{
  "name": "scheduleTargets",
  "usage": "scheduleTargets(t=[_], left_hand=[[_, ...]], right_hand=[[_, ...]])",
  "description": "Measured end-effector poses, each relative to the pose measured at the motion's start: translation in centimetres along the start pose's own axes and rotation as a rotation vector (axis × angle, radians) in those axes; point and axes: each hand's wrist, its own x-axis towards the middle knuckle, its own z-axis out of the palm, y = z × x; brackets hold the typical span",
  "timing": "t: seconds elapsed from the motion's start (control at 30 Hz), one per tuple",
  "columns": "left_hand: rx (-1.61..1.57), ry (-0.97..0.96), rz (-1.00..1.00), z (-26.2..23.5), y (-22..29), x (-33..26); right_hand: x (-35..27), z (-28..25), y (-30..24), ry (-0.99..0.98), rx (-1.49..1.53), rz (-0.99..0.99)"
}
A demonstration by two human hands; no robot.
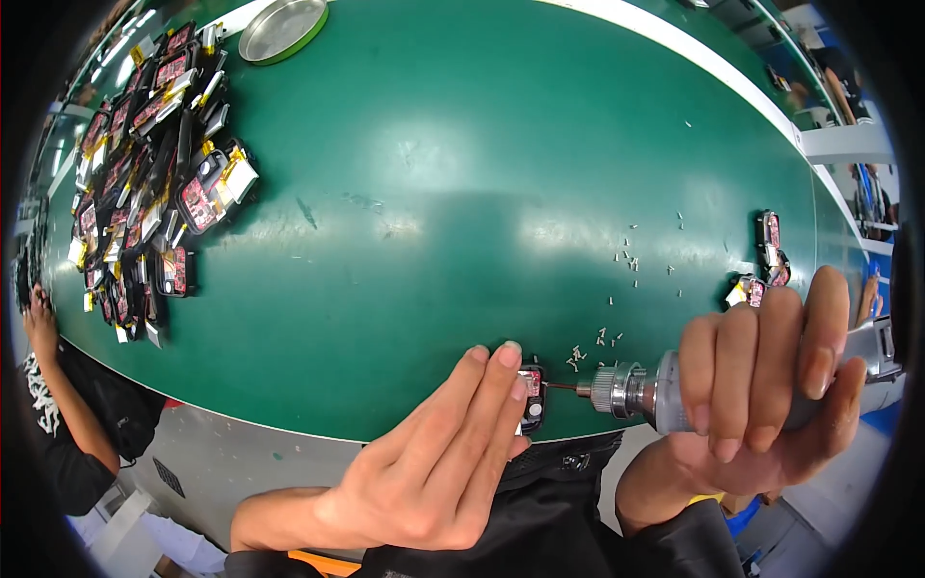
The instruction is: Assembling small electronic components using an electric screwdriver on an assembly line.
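Observation:
Near the table's front edge, my left hand is closed on a small black plastic housing with a red circuit board. Its fingers cover most of the part. In my right hand is a grey electric screwdriver, held level with the fingers wrapped round its body. Its thin bit points left and reaches the housing's right edge; whether a screw sits at the tip is too small to tell. Several loose small screws lie just beyond the screwdriver's nose.
A large heap of similar black housings with red boards and silver battery packs covers the green table's left side. More screws are scattered to the right, near a few housings. A round metal tray stands at the far edge. Another person's arm shows at left.

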Motion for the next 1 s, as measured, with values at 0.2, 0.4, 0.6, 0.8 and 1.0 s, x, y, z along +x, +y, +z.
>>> scheduleTargets(t=[0.2,0.4,0.6,0.8,1.0], left_hand=[[-0.027,-0.002,-0.018,0.0,-0.1,-0.1],[-0.013,-0.013,-0.012,0.0,-0.1,0.0],[-0.031,0.007,-0.011,0.2,-0.3,0.0],[-0.017,0.021,-0.009,0.2,-0.2,-0.1],[-0.018,0.039,-0.014,0.3,-0.2,-0.3]], right_hand=[[0.3,0.0,0.7,-0.021,-0.009,0.019],[0.4,0.3,0.9,0.033,-0.059,-0.006],[0.5,0.5,1.1,0.043,-0.046,0.006],[0.8,0.4,0.7,-0.021,-0.169,0.027],[1.2,0.2,0.7,-0.046,-0.15,0.076]])
